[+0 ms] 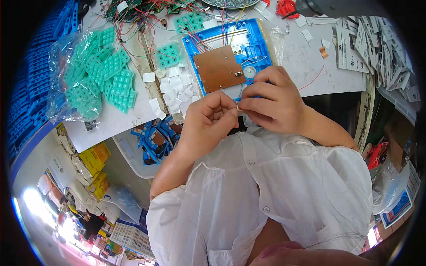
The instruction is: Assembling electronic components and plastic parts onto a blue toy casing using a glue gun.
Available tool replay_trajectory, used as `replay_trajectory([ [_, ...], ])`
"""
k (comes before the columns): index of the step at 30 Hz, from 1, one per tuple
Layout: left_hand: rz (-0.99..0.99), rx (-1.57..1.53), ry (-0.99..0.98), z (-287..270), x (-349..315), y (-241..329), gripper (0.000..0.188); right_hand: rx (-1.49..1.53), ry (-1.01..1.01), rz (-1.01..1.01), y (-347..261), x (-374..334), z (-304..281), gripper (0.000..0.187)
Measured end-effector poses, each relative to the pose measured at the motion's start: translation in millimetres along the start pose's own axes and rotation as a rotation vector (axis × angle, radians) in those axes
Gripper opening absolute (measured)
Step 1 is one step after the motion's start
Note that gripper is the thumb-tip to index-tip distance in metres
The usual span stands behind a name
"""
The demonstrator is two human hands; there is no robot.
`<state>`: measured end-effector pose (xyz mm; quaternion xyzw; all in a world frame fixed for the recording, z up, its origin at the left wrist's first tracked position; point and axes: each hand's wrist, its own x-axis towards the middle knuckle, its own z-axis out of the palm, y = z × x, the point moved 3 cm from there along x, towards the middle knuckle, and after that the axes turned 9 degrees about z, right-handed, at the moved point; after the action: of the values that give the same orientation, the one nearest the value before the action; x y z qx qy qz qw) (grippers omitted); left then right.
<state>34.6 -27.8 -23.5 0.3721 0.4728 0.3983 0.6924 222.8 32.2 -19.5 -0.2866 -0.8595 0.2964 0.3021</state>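
Observation:
Both hands meet at the near edge of a blue plastic casing (265, 42). Thumb and fingers of my left hand (208, 117) are pinched on a thin, pale wire end (238, 106). The fingertips of my right hand (277, 99) close on the same wire from the other side; its exact tip is too small to make out. A brown circuit board (217, 68) with a small black switch lies over the casing. Beside the board, a round white disc (250, 72) sits in the casing, and thin wires run around it.
Teal rubber keypads (123, 86) spill from a clear bag at left. White paper squares (177, 93) lie left of the casing; red wires (133, 33) tangle behind. Printed cards (350, 51) are stacked at right. Below the table edge, a bin (128, 153) holds blue parts.

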Motion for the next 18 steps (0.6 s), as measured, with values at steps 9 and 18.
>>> replay_trajectory([
  [9,0.401,0.614,0.156,20.5,-2.1,12.4,0.006,0.302,-0.136,0.350,-3.7,2.5,-12.1,0.018],
  [18,0.603,0.805,0.167,30.4,-1.1,11.4,0.009,0.300,-0.122,0.453,-5.8,1.5,-16.1,0.009],
])
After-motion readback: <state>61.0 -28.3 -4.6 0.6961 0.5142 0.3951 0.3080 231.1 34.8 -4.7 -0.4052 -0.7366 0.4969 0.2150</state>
